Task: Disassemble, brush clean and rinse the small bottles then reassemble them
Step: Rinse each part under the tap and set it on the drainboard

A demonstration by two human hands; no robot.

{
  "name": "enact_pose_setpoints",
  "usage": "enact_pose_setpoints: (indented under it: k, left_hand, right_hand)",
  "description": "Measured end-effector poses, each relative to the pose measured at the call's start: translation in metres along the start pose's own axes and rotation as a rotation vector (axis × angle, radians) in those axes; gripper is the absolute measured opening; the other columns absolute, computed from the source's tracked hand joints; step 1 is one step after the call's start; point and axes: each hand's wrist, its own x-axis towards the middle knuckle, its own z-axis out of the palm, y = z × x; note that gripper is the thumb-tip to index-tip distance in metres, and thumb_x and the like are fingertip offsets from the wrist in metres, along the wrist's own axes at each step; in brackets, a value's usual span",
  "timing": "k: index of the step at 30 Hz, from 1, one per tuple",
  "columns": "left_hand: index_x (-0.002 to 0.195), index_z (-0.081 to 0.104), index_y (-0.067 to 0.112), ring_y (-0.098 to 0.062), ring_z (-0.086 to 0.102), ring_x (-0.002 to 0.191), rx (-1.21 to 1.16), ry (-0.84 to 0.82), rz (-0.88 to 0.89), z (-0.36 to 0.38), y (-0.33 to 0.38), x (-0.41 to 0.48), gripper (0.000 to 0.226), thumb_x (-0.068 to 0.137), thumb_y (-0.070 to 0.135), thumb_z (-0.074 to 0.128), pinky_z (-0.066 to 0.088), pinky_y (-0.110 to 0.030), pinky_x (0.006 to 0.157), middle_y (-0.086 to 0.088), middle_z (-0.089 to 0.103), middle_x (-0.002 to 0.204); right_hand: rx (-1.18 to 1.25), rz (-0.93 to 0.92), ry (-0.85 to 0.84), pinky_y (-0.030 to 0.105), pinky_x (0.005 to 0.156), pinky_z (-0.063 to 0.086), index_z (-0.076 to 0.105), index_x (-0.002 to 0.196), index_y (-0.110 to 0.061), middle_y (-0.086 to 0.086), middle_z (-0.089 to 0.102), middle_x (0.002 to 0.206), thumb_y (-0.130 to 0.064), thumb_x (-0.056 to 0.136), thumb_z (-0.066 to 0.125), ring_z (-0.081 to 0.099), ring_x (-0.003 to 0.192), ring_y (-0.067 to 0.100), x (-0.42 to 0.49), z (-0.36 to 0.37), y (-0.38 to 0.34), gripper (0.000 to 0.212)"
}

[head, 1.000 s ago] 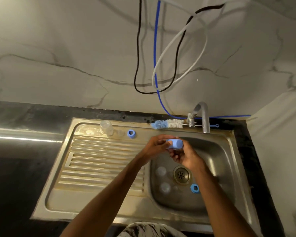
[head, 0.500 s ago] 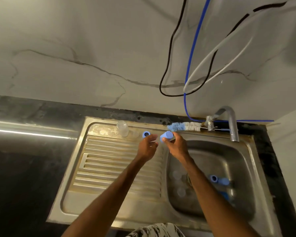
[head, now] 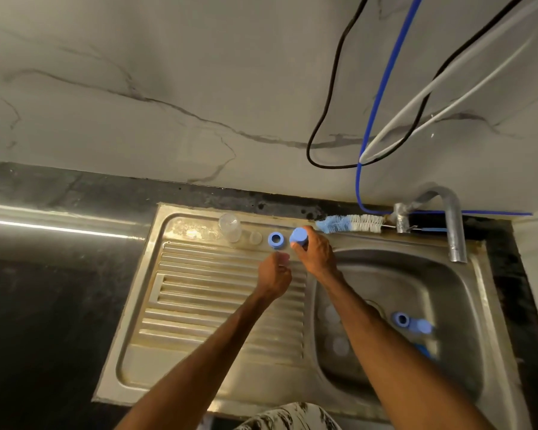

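My right hand (head: 316, 254) grips a small bottle with a blue cap (head: 298, 236) and holds it at the back ledge of the drainboard (head: 199, 290). Just left of it on the ledge are a blue ring cap (head: 275, 239), a small clear part (head: 255, 238) and a clear bottle body (head: 229, 226). My left hand (head: 275, 276) hovers over the drainboard below the ring, fingers loosely curled, with nothing clearly in them. A blue-and-white bottle brush (head: 350, 223) lies on the ledge behind the basin.
In the sink basin (head: 441, 293) lie blue bottle parts (head: 412, 324) at the right and pale clear pieces (head: 333, 316) at the left, partly hidden by my right forearm. The tap (head: 454, 228) overhangs the basin's back right. Cables (head: 370, 119) hang on the wall.
Both hands moved from above the basin left to the drainboard's back ledge. The right hand carried the blue-capped bottle there; the left hand let go of it and drew back.
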Motion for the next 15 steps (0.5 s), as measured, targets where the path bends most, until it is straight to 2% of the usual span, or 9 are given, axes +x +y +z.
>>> enact_pose_setpoints:
  k: [3, 5, 7, 9, 10, 12, 15]
  left_hand:
    - [0.107, 0.068, 0.007, -0.022, 0.066, 0.095, -0.039, 0.051, 0.033, -0.002, 0.012, -0.010, 0.021, 0.088, 0.006, 0.057, 0.050, -0.028, 0.079, -0.007, 0.071, 0.105]
    - [0.115, 0.066, 0.003, -0.022, 0.064, 0.099, -0.048, 0.081, 0.068, -0.001, 0.019, -0.017, 0.026, 0.089, 0.001, 0.058, 0.050, -0.029, 0.082, -0.007, 0.069, 0.112]
    - [0.117, 0.065, 0.001, -0.024, 0.065, 0.103, -0.064, 0.096, 0.106, 0.002, 0.024, -0.025, 0.030, 0.088, -0.003, 0.058, 0.056, -0.036, 0.086, -0.009, 0.069, 0.116]
    - [0.112, 0.066, 0.002, -0.025, 0.067, 0.100, -0.070, 0.088, 0.139, 0.009, 0.028, -0.030, 0.028, 0.086, -0.005, 0.060, 0.058, -0.040, 0.085, -0.010, 0.070, 0.112]
    - [0.109, 0.067, 0.003, -0.025, 0.067, 0.098, -0.068, 0.077, 0.156, 0.013, 0.032, -0.033, 0.025, 0.086, -0.004, 0.061, 0.059, -0.040, 0.083, -0.010, 0.071, 0.109]
    - [0.103, 0.068, 0.004, -0.022, 0.067, 0.092, -0.061, 0.046, 0.187, 0.019, 0.040, -0.041, 0.017, 0.087, -0.002, 0.063, 0.058, -0.037, 0.079, -0.010, 0.072, 0.104]
    - [0.097, 0.070, 0.002, 0.001, 0.062, 0.078, -0.026, -0.025, 0.257, 0.032, 0.045, -0.050, 0.011, 0.089, -0.003, 0.065, 0.050, -0.015, 0.069, -0.003, 0.071, 0.095]
  right_hand:
    - [0.049, -0.019, -0.038, 0.046, 0.110, 0.045, 0.036, 0.154, -0.018, 0.011, 0.051, 0.149, -0.035, 0.088, 0.077, 0.048, 0.137, 0.030, -0.004, -0.005, 0.006, 0.079]
    - [0.063, -0.009, -0.035, 0.045, 0.106, 0.048, 0.030, 0.157, -0.021, 0.008, 0.053, 0.144, -0.034, 0.087, 0.078, 0.051, 0.131, 0.025, -0.013, -0.012, 0.014, 0.086]
    - [0.089, -0.023, 0.030, 0.039, 0.092, 0.056, 0.040, 0.149, -0.024, 0.001, 0.063, 0.119, -0.032, 0.088, 0.077, 0.061, 0.107, 0.018, -0.026, -0.021, 0.023, 0.071]
    - [0.114, -0.080, 0.131, 0.032, 0.078, 0.059, 0.058, 0.124, -0.026, -0.005, 0.065, 0.100, -0.025, 0.089, 0.075, 0.065, 0.088, 0.011, -0.044, -0.031, 0.035, 0.039]
    - [0.119, -0.099, 0.173, 0.027, 0.075, 0.058, 0.062, 0.110, -0.027, -0.006, 0.067, 0.096, -0.019, 0.089, 0.074, 0.066, 0.085, 0.010, -0.053, -0.035, 0.044, 0.026]
    - [0.115, -0.100, 0.239, 0.024, 0.073, 0.055, 0.065, 0.094, -0.025, -0.005, 0.069, 0.091, -0.008, 0.086, 0.073, 0.067, 0.083, 0.013, -0.072, -0.041, 0.064, 0.021]
    - [0.080, -0.016, 0.186, 0.036, 0.083, 0.057, 0.069, 0.098, -0.019, 0.000, 0.070, 0.100, -0.005, 0.079, 0.076, 0.066, 0.093, 0.018, -0.097, -0.043, 0.101, 0.025]
